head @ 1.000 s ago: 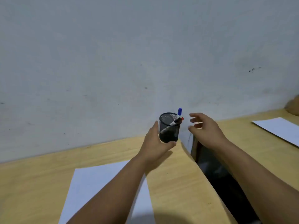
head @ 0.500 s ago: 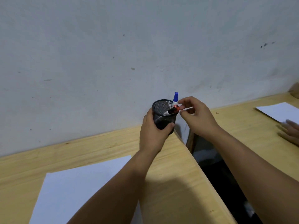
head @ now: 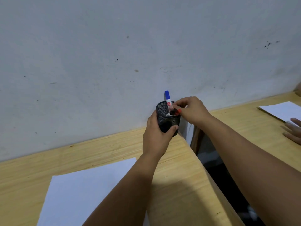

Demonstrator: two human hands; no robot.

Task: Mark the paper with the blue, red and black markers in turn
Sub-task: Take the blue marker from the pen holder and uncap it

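Observation:
A black mesh pen cup [head: 162, 110] stands at the far right corner of my wooden desk [head: 179, 168], and my left hand [head: 156, 136] is wrapped around it. A blue-capped marker [head: 167, 97] sticks up out of the cup, with the fingertips of my right hand [head: 190, 110] pinched on its white barrel. The black marker [head: 172, 112] and the red marker [head: 179, 111] lean on the cup's rim under those fingers. A white sheet of paper [head: 84, 190] lies on the desk at the lower left.
A grey wall rises right behind the cup. A dark gap [head: 219, 173] separates my desk from a second desk [head: 244, 121] on the right, where another sheet [head: 280, 110] lies and another person's hand [head: 293, 131] rests at the frame's edge.
My right hand has come from open beside the cup onto the markers and pinched the blue one. The blue marker now stands higher out of the cup. My left hand has stayed on the cup.

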